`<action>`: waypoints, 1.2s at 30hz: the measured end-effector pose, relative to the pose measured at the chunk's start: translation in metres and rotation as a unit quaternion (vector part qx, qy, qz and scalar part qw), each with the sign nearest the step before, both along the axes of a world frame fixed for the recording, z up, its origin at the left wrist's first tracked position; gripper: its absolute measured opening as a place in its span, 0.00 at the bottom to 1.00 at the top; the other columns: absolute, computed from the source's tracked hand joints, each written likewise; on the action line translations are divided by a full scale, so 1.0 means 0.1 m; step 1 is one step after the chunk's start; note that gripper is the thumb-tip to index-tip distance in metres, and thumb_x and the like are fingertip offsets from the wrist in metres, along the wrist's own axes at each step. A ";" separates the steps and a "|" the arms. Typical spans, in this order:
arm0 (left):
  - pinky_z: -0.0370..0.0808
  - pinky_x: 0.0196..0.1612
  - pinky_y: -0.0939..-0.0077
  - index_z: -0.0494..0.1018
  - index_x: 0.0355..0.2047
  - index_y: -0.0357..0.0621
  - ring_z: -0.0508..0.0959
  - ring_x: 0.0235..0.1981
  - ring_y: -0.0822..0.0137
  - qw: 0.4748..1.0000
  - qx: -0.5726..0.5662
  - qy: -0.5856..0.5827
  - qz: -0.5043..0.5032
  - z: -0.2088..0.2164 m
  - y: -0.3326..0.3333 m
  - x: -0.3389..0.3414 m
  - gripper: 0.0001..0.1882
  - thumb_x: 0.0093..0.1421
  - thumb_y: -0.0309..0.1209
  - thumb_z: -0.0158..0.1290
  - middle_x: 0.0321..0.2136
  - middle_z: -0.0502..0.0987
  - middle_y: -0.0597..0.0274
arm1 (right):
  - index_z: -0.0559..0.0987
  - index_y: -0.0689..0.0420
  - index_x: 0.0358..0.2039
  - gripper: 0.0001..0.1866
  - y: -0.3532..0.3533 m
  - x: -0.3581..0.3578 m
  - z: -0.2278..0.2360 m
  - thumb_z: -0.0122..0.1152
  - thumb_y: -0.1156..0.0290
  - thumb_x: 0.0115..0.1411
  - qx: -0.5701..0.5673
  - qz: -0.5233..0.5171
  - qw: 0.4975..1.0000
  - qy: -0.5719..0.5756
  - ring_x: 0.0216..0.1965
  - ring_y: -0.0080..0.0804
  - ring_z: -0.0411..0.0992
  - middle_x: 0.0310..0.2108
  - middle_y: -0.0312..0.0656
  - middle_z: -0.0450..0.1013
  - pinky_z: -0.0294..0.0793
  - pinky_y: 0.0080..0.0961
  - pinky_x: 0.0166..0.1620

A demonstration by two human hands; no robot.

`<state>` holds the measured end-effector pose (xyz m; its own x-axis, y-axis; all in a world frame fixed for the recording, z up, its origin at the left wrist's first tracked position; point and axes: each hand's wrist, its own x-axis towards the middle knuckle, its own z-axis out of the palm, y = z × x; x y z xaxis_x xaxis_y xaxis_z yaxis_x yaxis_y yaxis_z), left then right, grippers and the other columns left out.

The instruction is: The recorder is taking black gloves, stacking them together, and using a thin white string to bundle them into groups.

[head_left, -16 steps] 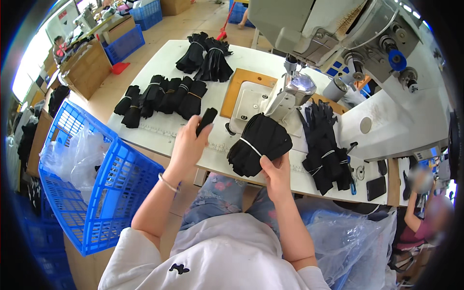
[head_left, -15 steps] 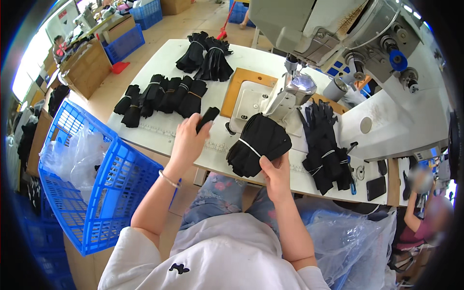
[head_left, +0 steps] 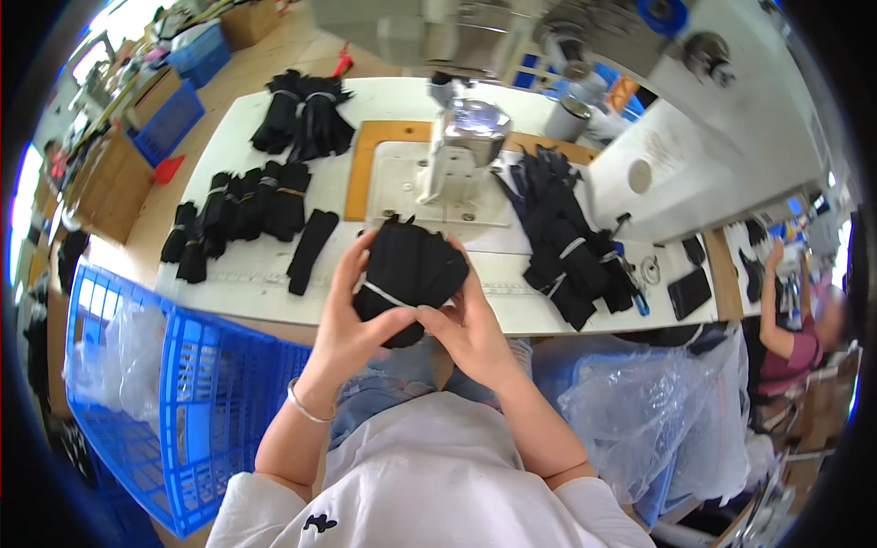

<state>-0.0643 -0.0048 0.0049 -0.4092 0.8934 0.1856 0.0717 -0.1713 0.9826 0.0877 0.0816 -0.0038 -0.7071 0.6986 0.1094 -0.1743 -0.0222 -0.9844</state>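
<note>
Between my two hands is a thick bundle of black fabric pieces (head_left: 411,265), tied round with a white band. My left hand (head_left: 352,315) grips its left side, and my right hand (head_left: 466,329) grips its right side; both thumbs meet at the band. The bundle is above the front edge of the white table (head_left: 247,315), in front of the sewing machine's needle area (head_left: 461,151). A single narrow black fabric piece (head_left: 312,251) lies on the table just left of my left hand.
Smaller tied black bundles (head_left: 242,205) line the table's left side, with two larger bundles (head_left: 301,114) behind. Long black bundles (head_left: 571,242) lie on the right, near a phone-like black object (head_left: 688,294). A blue crate (head_left: 219,393) stands at left. Another person (head_left: 790,342) works at far right.
My left hand has laid the narrow black piece on the table and taken hold of the bundle beside my right hand. The view has shifted to the right.
</note>
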 end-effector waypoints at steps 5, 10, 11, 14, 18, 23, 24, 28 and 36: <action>0.65 0.60 0.64 0.57 0.64 0.43 0.69 0.56 0.57 0.961 -0.065 0.218 0.159 -0.05 0.03 -0.21 0.42 0.49 0.26 0.64 0.54 0.69 0.48 | 0.67 0.59 0.56 0.34 0.33 0.85 0.36 0.70 0.58 0.52 0.488 -0.307 0.764 -0.291 0.57 0.53 0.63 0.54 0.53 0.66 0.61 0.45 0.58; 0.54 0.65 0.54 0.60 0.63 0.48 0.60 0.63 0.50 0.632 -0.115 0.676 0.360 0.19 0.22 0.11 0.42 0.49 0.38 0.65 0.59 0.65 0.52 | 0.73 0.54 0.51 0.35 0.77 1.39 0.19 0.73 0.52 0.45 0.434 -0.359 0.682 -0.467 0.57 0.52 0.64 0.54 0.55 0.67 0.63 0.47 0.57; 0.55 0.64 0.53 0.66 0.58 0.48 0.59 0.63 0.51 0.648 -0.094 0.671 0.347 0.28 0.27 0.27 0.35 0.49 0.38 0.64 0.58 0.66 0.52 | 0.73 0.54 0.51 0.36 0.79 1.38 0.15 0.73 0.50 0.44 0.426 -0.344 0.681 -0.487 0.58 0.53 0.64 0.55 0.56 0.66 0.64 0.48 0.56; 0.59 0.63 0.57 0.71 0.54 0.46 0.62 0.62 0.52 0.790 -0.017 0.588 0.170 0.22 0.40 0.47 0.30 0.50 0.35 0.64 0.54 0.70 0.54 | 0.73 0.51 0.51 0.34 0.85 1.42 0.07 0.72 0.50 0.46 0.433 -0.331 0.676 -0.495 0.56 0.54 0.66 0.55 0.56 0.67 0.68 0.48 0.53; 0.68 0.57 0.62 0.72 0.51 0.44 0.65 0.60 0.53 0.841 0.080 0.523 -0.116 -0.17 0.79 0.86 0.27 0.49 0.33 0.63 0.54 0.69 0.56 | 0.75 0.50 0.48 0.25 0.93 1.43 0.04 0.70 0.62 0.49 0.419 -0.344 0.704 -0.459 0.52 0.52 0.69 0.52 0.53 0.69 0.70 0.43 0.51; 0.67 0.56 0.66 0.71 0.53 0.46 0.68 0.55 0.56 0.812 0.085 0.558 -0.149 -0.15 1.03 1.13 0.28 0.49 0.33 0.62 0.52 0.68 0.59 | 0.78 0.54 0.43 0.21 0.83 1.58 -0.07 0.70 0.70 0.47 0.417 -0.371 0.758 -0.337 0.51 0.50 0.70 0.50 0.51 0.70 0.69 0.39 0.52; 0.67 0.55 0.68 0.71 0.53 0.46 0.69 0.53 0.58 0.787 0.065 0.593 -0.155 -0.11 1.04 1.15 0.29 0.49 0.33 0.62 0.51 0.68 0.60 | 0.78 0.54 0.42 0.20 0.82 1.62 -0.07 0.69 0.72 0.46 0.383 -0.367 0.791 -0.307 0.52 0.50 0.69 0.51 0.50 0.69 0.69 0.38 0.53; 0.67 0.55 0.67 0.72 0.49 0.46 0.68 0.51 0.61 0.745 0.060 0.649 -0.142 -0.18 1.09 1.18 0.24 0.50 0.32 0.60 0.47 0.69 0.60 | 0.79 0.56 0.41 0.19 0.72 1.76 -0.06 0.67 0.76 0.45 0.371 -0.360 0.806 -0.289 0.54 0.50 0.66 0.53 0.50 0.65 0.67 0.37 0.55; 0.68 0.55 0.64 0.71 0.45 0.43 0.70 0.50 0.63 0.729 0.184 0.646 -0.132 -0.22 1.17 1.15 0.20 0.50 0.25 0.53 0.43 0.72 0.62 | 0.73 0.63 0.51 0.18 0.83 2.12 -0.11 0.59 0.71 0.61 -0.050 -0.418 0.892 0.166 0.47 0.30 0.73 0.45 0.42 0.74 0.72 0.31 0.53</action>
